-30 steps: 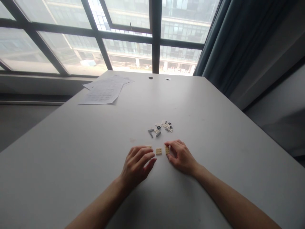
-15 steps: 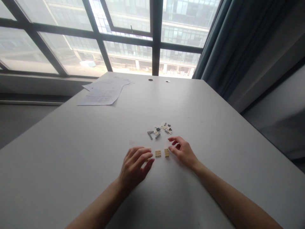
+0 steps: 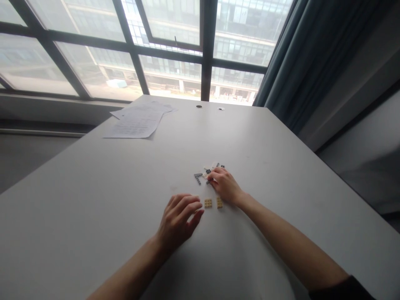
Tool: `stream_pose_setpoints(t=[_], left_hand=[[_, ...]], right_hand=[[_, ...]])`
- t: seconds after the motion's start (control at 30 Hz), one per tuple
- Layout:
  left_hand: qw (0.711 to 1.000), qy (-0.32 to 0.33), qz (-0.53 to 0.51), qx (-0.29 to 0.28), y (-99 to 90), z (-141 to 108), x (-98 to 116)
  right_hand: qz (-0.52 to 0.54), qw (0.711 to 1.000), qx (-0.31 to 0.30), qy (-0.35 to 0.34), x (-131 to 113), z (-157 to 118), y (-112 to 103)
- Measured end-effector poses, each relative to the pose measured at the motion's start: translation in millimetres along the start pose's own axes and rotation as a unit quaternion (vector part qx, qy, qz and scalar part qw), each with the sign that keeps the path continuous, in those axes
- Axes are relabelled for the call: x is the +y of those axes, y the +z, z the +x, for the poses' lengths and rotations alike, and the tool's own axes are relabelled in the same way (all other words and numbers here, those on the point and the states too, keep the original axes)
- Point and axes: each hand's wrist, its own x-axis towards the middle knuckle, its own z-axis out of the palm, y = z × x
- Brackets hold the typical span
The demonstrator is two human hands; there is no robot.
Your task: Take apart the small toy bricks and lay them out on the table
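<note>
My left hand point(image 3: 179, 216) rests on the table with its fingers loosely bent and the thumb apart. Just right of its fingertips lies a flat tan studded toy brick point(image 3: 208, 203). A second tan brick point(image 3: 219, 203) stands a little farther right, below my right wrist. My right hand point(image 3: 225, 184) reaches over the loose pieces, its thumb and fingers pinched at a small grey brick point(image 3: 208, 182) that is mostly covered. Left of those fingertips, thin grey bricks point(image 3: 198, 178) form an angle. White and dark pieces point(image 3: 208, 171) show beyond the fingers, partly hidden by the hand.
The white table point(image 3: 125, 200) stretches toward a large window point(image 3: 175, 75). Several printed sheets of paper point(image 3: 134, 125) lie at its far left. Two round cable holes sit near the far edge, one of them a dark hole point(image 3: 199, 106). A dark curtain point(image 3: 300, 71) hangs at the right.
My right hand has moved left and away from me, from beside the tan bricks onto the loose pieces, its fingers closing at a grey brick. My left hand has barely moved.
</note>
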Motion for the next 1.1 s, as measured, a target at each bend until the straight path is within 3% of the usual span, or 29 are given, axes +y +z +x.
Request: stream_pose_setpoints(t=[0.13, 0.23, 0.3, 0.43, 0.5, 0.57, 0.67, 0.87, 1.1], left_hand=[[1.000, 0.007, 0.011, 0.006, 0.4, 1.0, 0.5], [1.000, 0.011, 0.015, 0.015, 0.0, 1.7, 4.0], [1.000, 0.011, 0.012, 0.026, -0.3, 1.9, 8.5], [0.999, 0.013, 0.000, 0.035, 0.2, 1.4, 16.8], [0.999, 0.017, -0.004, 0.029, 0.7, 1.0, 17.8], [0.999, 0.017, -0.007, 0.026, 1.0, 0.7, 16.7], [1.000, 0.007, -0.015, 0.026, 0.8, 0.3, 13.8], [0.999, -0.007, -0.020, 0.032, 0.4, 0.5, 13.1], [1.000, -0.004, -0.008, 0.021, 0.6, 1.3, 12.2]], right_hand=[[0.051, 0.998, 0.022, 0.020, -2.4, -9.9, -9.7], [0.210, 0.970, 0.067, 0.097, -23.9, -30.7, -16.2], [0.396, 0.900, 0.066, 0.171, -44.9, -47.5, -16.7], [0.656, 0.710, 0.017, 0.254, -78.9, -71.3, -13.1], [0.704, 0.654, 0.016, 0.276, -85.6, -75.1, -11.7], [0.723, 0.629, 0.013, 0.283, -86.9, -75.5, -10.9], [0.726, 0.627, 0.015, 0.281, -84.6, -75.3, -9.0], [0.677, 0.687, 0.046, 0.261, -80.6, -79.8, -1.3], [0.638, 0.719, 0.070, 0.267, -84.6, -80.3, -5.0]])
